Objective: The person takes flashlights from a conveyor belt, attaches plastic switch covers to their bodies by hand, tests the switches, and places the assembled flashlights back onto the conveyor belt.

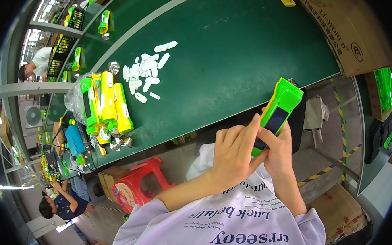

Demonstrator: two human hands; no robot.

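Head cam: both hands [232,153] [279,151] grasping smooth grn/ylw plastic casing [277,115], flared @ top.

Hands [233,153] [279,150] on green-and-yellow casing [278,112]

red stool [134,174] — lower left | brown carton [342,30] — upper right | fan [32,116]

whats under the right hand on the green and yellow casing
The casing has a dark panel running down toward the right hand, and some green shows lower, beside the left hand. The rest there is covered, so it cannot be seen.
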